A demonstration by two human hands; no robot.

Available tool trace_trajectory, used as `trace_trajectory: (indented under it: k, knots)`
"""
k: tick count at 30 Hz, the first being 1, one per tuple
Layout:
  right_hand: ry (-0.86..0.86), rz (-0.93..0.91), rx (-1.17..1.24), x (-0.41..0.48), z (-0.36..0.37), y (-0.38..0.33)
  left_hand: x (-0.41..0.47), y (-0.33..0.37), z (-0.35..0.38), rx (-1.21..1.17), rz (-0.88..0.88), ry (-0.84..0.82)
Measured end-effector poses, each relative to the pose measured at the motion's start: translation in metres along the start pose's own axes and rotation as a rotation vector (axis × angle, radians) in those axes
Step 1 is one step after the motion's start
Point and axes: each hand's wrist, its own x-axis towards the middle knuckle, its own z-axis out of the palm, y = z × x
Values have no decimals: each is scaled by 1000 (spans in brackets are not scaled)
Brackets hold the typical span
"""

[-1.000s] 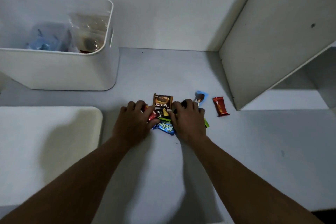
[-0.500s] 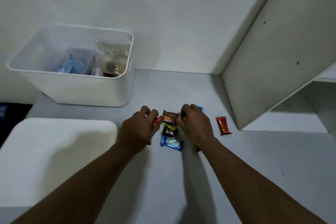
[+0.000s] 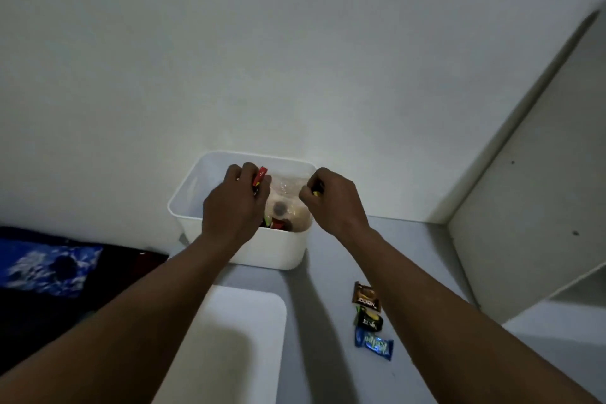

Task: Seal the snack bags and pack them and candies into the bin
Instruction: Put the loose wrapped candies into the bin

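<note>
Half a second before, both hands were down among the candy pile on the table; they had since risen and crossed to the white bin (image 3: 281,251), each carrying a piece. The left hand (image 3: 234,203) hung over the bin's open top, its fingers curled round a red-wrapped candy (image 3: 261,175) whose end stuck out above the knuckles. The right hand (image 3: 332,201) hovered over the bin's right rim, its fingertips pinching a small dark-and-yellow candy (image 3: 316,192), most of it hidden inside the grip.

Inside the bin a clear snack bag (image 3: 289,203) stood against the right wall, and a few loose wrappers (image 3: 274,224) in red and green lay beside it, just under the left hand.

Three candies lay in a short column on the grey tabletop (image 3: 328,311), well apart from the bin: a brown candy (image 3: 366,297) farthest, a black-and-green candy (image 3: 369,320) touching it, and a blue candy (image 3: 373,344) nearest.

A white rounded board (image 3: 229,344) lay below the bin, a blue patterned cloth (image 3: 49,269) showed at the left, and a white shelf panel (image 3: 541,207) leaned at the right.
</note>
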Motion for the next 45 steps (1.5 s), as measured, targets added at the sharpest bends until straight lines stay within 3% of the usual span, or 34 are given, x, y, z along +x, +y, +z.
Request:
trace_trajectory:
  k: [6, 13, 15, 19, 21, 25, 31, 40, 45]
  knots:
    - [-88, 25, 39, 36, 57, -35, 40, -51, -7, -19, -81, 5]
    - [-265, -16, -102, 47, 109, -26, 59, -97, 13, -51, -129, -49]
    - [-240, 11, -145, 45, 110, -21, 61, -101, 22, -66, -116, -66]
    - [-26, 13, -336, 47, 104, -1, 73, -95, 37, -126, -83, -113]
    - [-73, 79, -428, 46, 102, 12, 74, -88, 48, -142, -55, -144]
    - [-302, 259, -289, 36, 97, 27, 70, -72, 70, -193, 19, -248]
    - [-306, 281, -167, 32, 97, 31, 62, -67, 90, -78, 114, -502]
    - [-318, 236, -142, 27, 85, 39, 48, -65, 64, -16, 156, -341]
    - [-256, 246, -175, 3, 47, 71, 1, -25, 63, -60, 399, -163]
